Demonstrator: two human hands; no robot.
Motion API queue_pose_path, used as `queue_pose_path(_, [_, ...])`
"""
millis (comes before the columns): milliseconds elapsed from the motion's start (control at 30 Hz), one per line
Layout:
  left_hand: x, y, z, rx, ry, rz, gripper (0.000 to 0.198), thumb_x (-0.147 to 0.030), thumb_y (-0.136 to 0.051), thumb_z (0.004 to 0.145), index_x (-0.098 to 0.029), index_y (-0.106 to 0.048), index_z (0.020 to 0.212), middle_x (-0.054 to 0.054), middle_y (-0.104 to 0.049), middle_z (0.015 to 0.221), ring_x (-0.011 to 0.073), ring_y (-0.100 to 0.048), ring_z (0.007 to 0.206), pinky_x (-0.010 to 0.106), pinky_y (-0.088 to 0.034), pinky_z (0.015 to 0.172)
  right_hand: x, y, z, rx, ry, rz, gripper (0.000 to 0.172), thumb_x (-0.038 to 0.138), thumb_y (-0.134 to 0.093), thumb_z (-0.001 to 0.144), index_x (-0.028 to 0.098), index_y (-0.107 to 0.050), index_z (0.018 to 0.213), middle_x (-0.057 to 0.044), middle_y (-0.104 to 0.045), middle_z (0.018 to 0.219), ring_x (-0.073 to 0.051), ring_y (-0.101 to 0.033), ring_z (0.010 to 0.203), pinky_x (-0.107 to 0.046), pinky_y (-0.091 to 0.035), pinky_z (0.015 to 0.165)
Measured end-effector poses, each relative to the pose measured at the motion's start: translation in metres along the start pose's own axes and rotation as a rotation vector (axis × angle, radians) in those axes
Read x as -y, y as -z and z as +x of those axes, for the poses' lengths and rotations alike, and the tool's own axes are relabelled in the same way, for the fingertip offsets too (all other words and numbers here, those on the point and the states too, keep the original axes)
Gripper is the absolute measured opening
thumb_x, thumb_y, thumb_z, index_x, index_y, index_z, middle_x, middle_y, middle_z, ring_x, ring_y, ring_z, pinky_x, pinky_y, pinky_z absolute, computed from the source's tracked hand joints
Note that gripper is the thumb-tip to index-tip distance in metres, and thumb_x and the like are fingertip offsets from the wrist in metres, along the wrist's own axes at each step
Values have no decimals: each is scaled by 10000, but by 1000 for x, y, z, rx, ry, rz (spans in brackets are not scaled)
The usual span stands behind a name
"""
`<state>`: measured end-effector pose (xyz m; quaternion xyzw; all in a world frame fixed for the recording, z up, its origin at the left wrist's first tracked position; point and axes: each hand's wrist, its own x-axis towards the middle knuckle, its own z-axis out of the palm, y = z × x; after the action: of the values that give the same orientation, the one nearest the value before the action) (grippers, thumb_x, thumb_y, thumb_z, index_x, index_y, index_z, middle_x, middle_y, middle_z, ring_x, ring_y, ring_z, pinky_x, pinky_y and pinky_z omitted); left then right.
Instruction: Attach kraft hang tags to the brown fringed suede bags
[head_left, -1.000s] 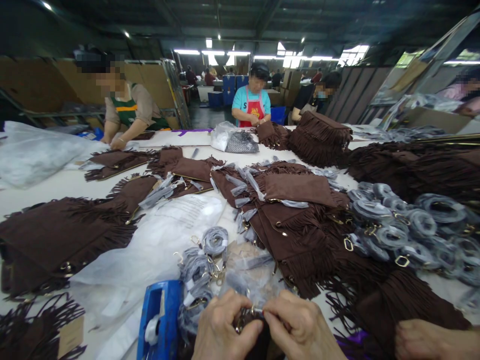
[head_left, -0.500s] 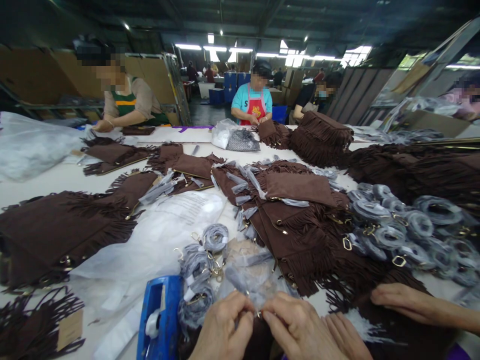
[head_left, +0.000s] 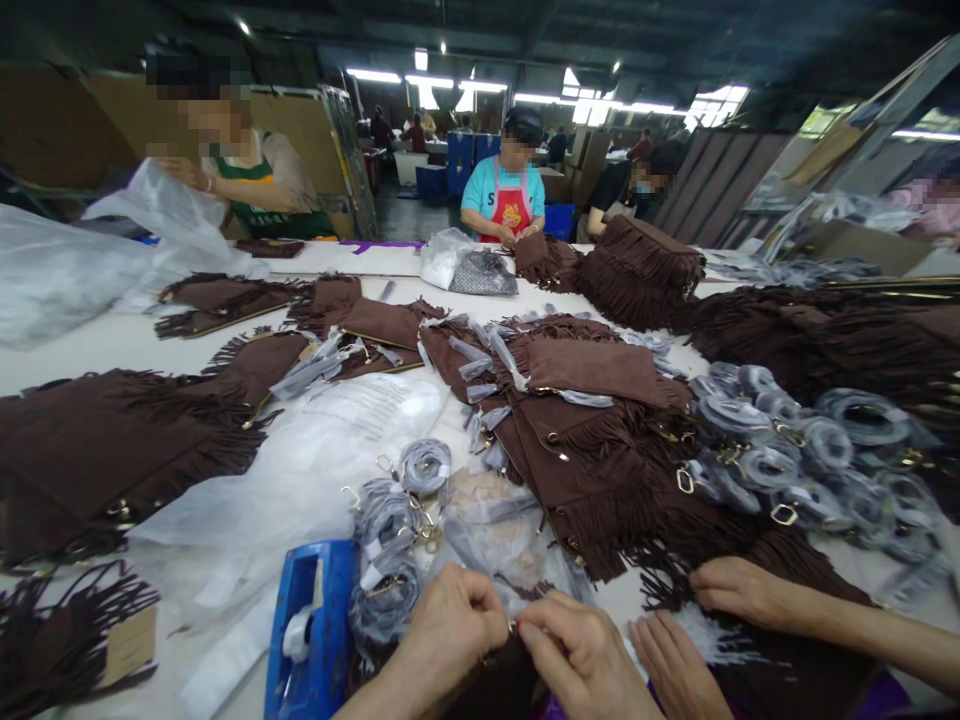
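My left hand (head_left: 455, 622) and my right hand (head_left: 581, 650) meet at the bottom centre, thumbs and fingers pinched close together. Between the fingertips a small shiny metal fitting (head_left: 514, 627) shows; the fingers hide most of it. Dark brown suede-like material (head_left: 499, 685) lies right under both hands, apparently part of a bag. Just beyond the fingertips is a clear plastic bag (head_left: 491, 540). Left of my left hand lie wrapped coiled straps with gold clips (head_left: 390, 590) and a blue tape dispenser (head_left: 311, 630).
Brown fringed bags (head_left: 592, 440) pile up ahead, with more coiled straps (head_left: 765, 465) at right. A co-worker's hands (head_left: 750, 590) rest on brown fringe close to my right hand. White plastic sheeting (head_left: 300, 470) covers the left middle. Other people work across the table (head_left: 405, 265).
My hands stay pinched together, with the wrists turned slightly. The neighbouring co-worker's hand has slid left over the fringe. Across the table at left, a person has lifted a plastic bag.
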<state>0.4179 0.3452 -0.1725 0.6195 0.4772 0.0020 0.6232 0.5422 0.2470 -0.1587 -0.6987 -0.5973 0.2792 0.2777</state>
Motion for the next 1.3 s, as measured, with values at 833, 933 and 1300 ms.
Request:
queue_pose_path(833, [7,5,3,-255,-247,-519,218,-389,-455,793,-193,-397,719,12,-653,745,57,-438,398,189,-340,447,-11,19,13,134,-477,611,176,345,-543,715,169,-542,727,39,-576,587,-31,-363,356,-141,-271,343])
queue_pose_path(933, [2,7,2,-138,-213,-360,234,-398,-447,762,-186,-427,665,-29,-564,581,76,-420,417,196,-300,453,-15,12,12,146,-450,671,240,402,-531,716,163,-535,700,29,-577,589,-25,-351,335,-145,-271,333])
queue_pose_path(1300, [4,1,11,117,-106,-149,173,-314,-545,579,-167,-499,500,-46,-430,484,112,-375,490,232,-257,489,-30,-10,4,135,-479,754,273,406,-560,687,137,-562,731,31,-570,572,-11,-341,302,-134,-261,301])
